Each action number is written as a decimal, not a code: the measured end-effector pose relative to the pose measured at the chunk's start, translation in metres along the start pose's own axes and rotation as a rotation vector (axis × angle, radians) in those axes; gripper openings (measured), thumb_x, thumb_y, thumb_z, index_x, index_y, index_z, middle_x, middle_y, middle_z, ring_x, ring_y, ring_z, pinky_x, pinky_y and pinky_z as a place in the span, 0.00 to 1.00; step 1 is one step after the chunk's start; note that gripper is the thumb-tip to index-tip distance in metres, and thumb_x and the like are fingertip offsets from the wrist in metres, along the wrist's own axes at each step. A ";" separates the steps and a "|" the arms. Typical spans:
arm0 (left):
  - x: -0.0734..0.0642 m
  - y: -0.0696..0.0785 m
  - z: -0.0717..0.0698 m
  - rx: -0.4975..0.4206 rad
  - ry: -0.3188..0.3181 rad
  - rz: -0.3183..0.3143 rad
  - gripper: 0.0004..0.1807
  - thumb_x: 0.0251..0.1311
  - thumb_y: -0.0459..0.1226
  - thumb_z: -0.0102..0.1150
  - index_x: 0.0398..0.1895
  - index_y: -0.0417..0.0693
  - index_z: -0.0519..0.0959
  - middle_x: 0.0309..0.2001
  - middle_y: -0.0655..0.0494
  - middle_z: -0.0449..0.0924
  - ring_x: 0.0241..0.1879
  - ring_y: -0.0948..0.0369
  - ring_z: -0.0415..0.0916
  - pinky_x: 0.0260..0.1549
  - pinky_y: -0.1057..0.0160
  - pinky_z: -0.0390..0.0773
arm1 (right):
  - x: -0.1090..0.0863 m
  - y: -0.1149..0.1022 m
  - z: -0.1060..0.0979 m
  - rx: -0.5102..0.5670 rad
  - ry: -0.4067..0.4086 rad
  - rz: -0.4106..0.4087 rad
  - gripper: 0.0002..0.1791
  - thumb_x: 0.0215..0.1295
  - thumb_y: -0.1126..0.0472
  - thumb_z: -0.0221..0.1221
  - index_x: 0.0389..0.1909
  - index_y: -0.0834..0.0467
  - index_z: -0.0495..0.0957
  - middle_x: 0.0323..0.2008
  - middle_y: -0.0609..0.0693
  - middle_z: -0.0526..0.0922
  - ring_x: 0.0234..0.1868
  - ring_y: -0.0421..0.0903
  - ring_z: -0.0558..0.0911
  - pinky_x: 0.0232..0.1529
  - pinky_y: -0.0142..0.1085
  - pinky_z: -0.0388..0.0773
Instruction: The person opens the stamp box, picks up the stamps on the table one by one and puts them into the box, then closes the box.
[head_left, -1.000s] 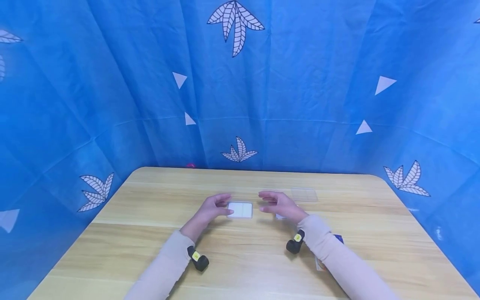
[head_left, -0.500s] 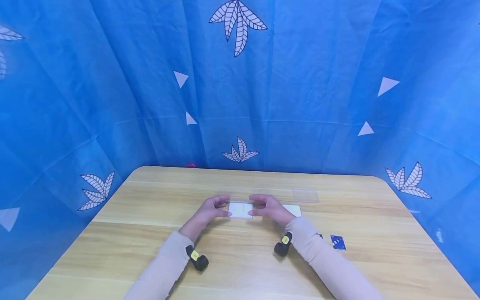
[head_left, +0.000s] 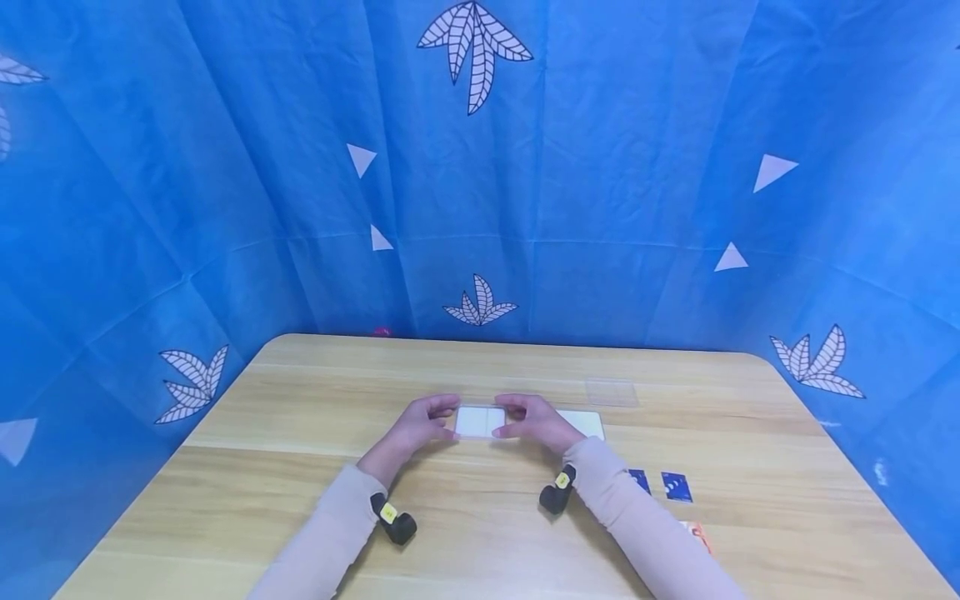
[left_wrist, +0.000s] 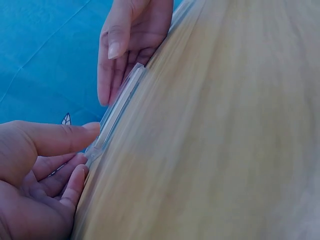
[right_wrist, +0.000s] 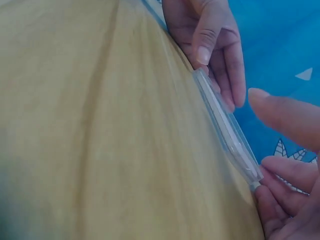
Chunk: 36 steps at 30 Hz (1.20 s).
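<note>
A flat clear plastic case [head_left: 478,422] with a white inside lies on the wooden table between both hands. At its left end is my left hand [head_left: 416,423], its thumb and fingers pinching the corner in the left wrist view. My right hand [head_left: 536,421] is at the other end; in the right wrist view its fingers [right_wrist: 282,195] touch the end of the case [right_wrist: 227,125] while its thumb stands apart from it. A white flat piece [head_left: 587,423] lies just right of the right hand, partly hidden by it.
A clear thin plastic piece [head_left: 611,392] lies at the back right of the table [head_left: 315,433]. Two blue cards [head_left: 677,487] and an orange-and-white card [head_left: 699,535] lie right of the right forearm, partly covered by the sleeve. A blue curtain [head_left: 525,167] stands behind.
My right hand has moved left to the right end of the clear case, uncovering the white piece and the cards. My left hand has stayed almost still, its thumb shifting slightly outward.
</note>
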<state>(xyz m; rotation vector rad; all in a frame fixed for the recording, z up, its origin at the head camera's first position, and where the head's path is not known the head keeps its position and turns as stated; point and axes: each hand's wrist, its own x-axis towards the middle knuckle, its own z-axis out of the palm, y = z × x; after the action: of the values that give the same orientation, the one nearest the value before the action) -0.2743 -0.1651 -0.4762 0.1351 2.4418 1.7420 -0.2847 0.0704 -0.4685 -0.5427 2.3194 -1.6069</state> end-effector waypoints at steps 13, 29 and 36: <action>-0.005 0.004 0.002 0.032 0.020 -0.003 0.35 0.41 0.22 0.67 0.58 0.44 0.74 0.57 0.48 0.76 0.56 0.50 0.71 0.56 0.53 0.74 | 0.001 0.001 0.003 -0.062 0.015 -0.033 0.37 0.45 0.64 0.71 0.59 0.65 0.70 0.58 0.60 0.75 0.58 0.56 0.73 0.63 0.47 0.68; -0.003 0.004 0.003 0.031 0.020 0.000 0.35 0.41 0.22 0.67 0.58 0.45 0.74 0.57 0.48 0.76 0.56 0.50 0.71 0.56 0.53 0.74 | 0.004 -0.002 0.003 -0.258 0.015 -0.046 0.39 0.39 0.65 0.74 0.59 0.62 0.72 0.55 0.57 0.75 0.54 0.55 0.73 0.59 0.48 0.71; -0.002 0.005 0.003 0.037 0.021 -0.004 0.35 0.41 0.23 0.67 0.59 0.45 0.74 0.57 0.48 0.75 0.57 0.49 0.71 0.56 0.53 0.74 | 0.005 0.000 0.003 -0.288 0.018 -0.072 0.38 0.39 0.65 0.73 0.57 0.61 0.74 0.53 0.55 0.76 0.51 0.52 0.73 0.57 0.47 0.71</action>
<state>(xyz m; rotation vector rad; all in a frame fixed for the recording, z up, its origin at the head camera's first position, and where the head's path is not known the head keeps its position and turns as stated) -0.2716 -0.1609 -0.4728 0.1156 2.4887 1.7054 -0.2880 0.0653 -0.4696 -0.6829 2.5901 -1.3176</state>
